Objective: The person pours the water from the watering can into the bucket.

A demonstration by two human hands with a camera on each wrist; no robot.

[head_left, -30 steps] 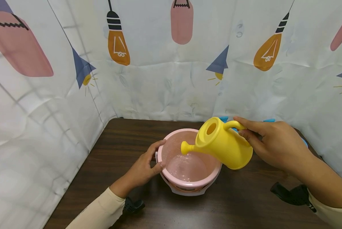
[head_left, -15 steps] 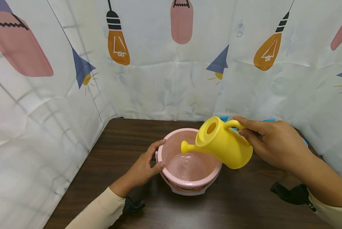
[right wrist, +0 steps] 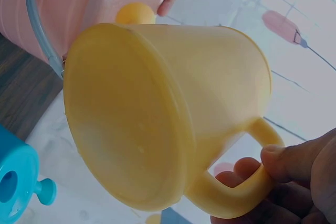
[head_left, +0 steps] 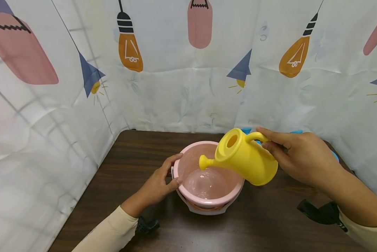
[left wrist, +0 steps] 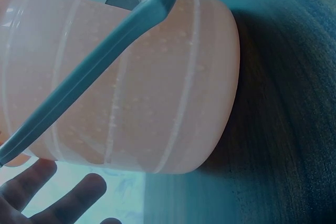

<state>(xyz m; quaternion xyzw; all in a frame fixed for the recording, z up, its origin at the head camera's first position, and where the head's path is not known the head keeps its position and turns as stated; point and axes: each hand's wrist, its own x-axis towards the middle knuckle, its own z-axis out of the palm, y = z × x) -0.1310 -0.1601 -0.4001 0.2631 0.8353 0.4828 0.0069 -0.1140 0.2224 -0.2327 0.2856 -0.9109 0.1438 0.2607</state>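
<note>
A pink bucket (head_left: 212, 202) with a shallow layer of rippling water (head_left: 204, 183) stands on the dark table. My left hand (head_left: 157, 183) holds the bucket's left rim, thumb and index fingertip over the edge; in the left wrist view its other fingers (left wrist: 79, 198) extend beside the bucket wall (left wrist: 152, 87). With my right hand (head_left: 305, 157) I grip the handle (right wrist: 231, 198) of a yellow watering can (head_left: 248, 164). The can is tilted left, its spout head (head_left: 204, 162) over the bucket's opening. Part of the bucket's far right rim is hidden behind it.
Behind the right hand, mostly hidden, are blue things (head_left: 246, 130); the right wrist view shows a blue container with a round opening and a knobbed spout (right wrist: 16, 182). A patterned white curtain (head_left: 176, 98) borders the wood-grain table (head_left: 138, 150) at back and left.
The water's ripples inside the bucket have shifted. Both hands, the bucket and the tilted watering can hold almost the same positions.
</note>
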